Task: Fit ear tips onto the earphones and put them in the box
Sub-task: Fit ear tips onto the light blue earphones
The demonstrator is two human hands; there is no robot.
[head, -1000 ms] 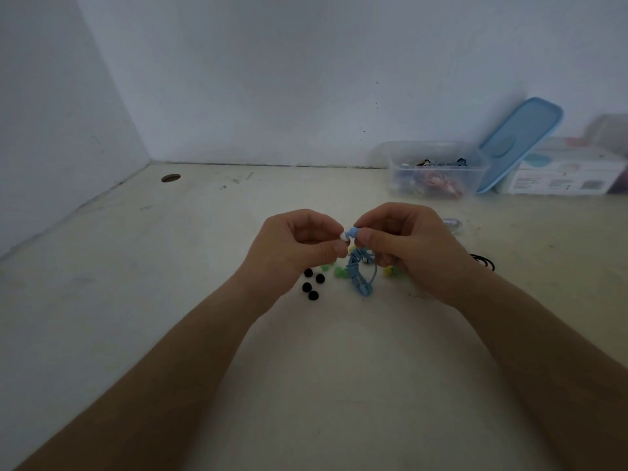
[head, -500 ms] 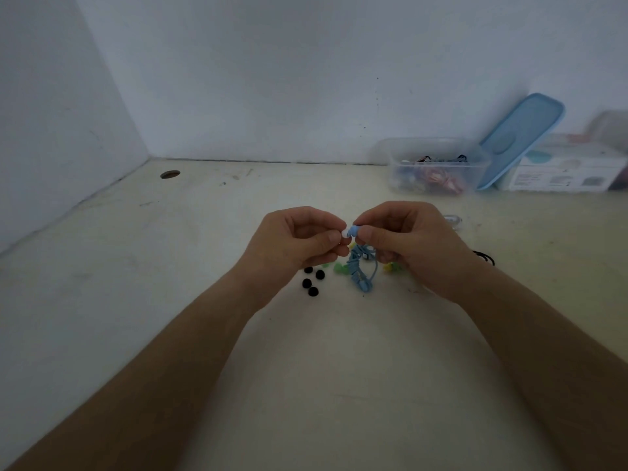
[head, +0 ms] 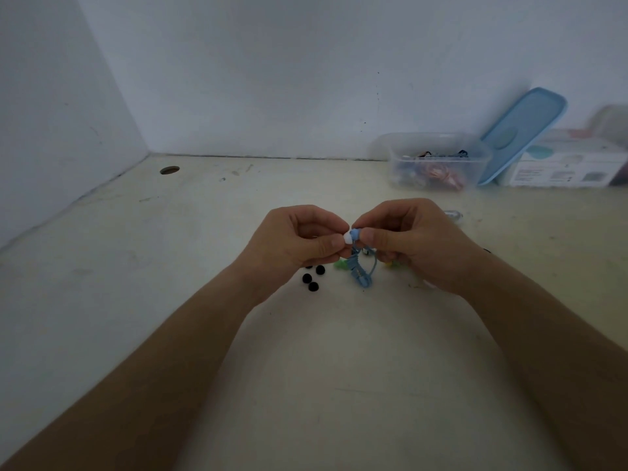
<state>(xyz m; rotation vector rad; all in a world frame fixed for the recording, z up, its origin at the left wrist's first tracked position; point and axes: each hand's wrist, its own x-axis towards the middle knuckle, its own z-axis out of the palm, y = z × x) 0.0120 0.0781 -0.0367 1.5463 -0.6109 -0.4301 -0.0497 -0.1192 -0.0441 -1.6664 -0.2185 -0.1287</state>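
Note:
Above the middle of the table my right hand [head: 406, 241] pinches a blue earbud [head: 354, 234] of the blue earphones, whose bundled cable [head: 361, 273] hangs down to the table. My left hand [head: 299, 241] pinches a white ear tip [head: 347, 237] that touches the earbud's end. Several black ear tips [head: 312, 278] lie on the table under my left hand. Green ear tips [head: 339, 265] show just left of the cable. The clear plastic box [head: 438, 158] stands at the back right with earphones inside.
A light blue lid [head: 523, 130] leans against the wall beside the box. A white carton [head: 571, 164] stands at the far right. A small clear item [head: 453, 215] lies behind my right hand. A round hole [head: 169, 170] marks the table's back left.
Both hands stay pressed together at the earbud with only slight finger shifts. The white ear tip now shows more plainly at the earbud's end.

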